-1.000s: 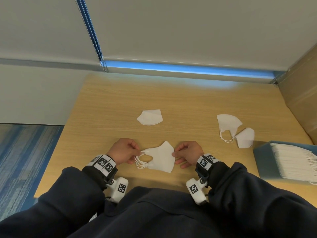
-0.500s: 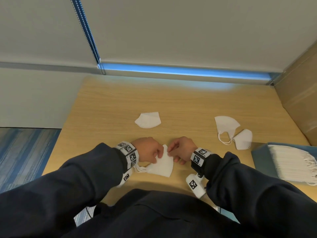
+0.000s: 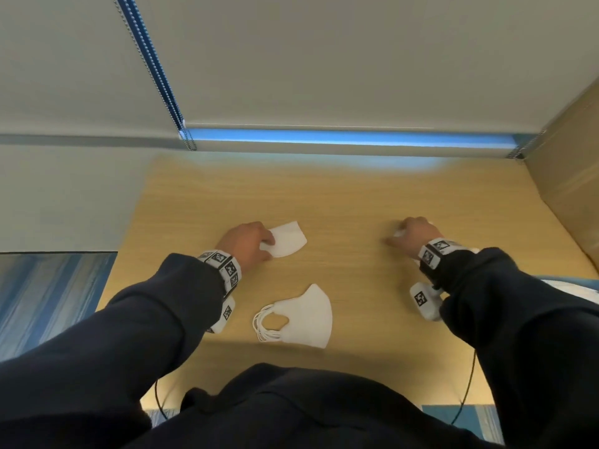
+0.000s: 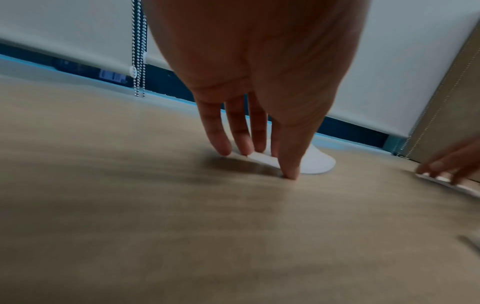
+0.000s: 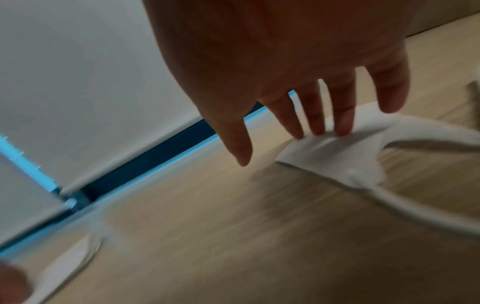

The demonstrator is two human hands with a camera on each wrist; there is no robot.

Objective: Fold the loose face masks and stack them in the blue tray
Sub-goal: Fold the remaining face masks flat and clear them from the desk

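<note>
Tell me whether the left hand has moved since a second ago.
Yes. The left hand has left the folded mask near the table's front edge and gone forward, toward the window blind, onto the far-left mask.

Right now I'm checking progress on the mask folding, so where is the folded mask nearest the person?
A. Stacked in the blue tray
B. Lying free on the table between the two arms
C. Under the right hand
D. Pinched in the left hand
B: the folded mask lies on the table untouched, while the left hand and right hand each reach to another mask farther off.
</note>
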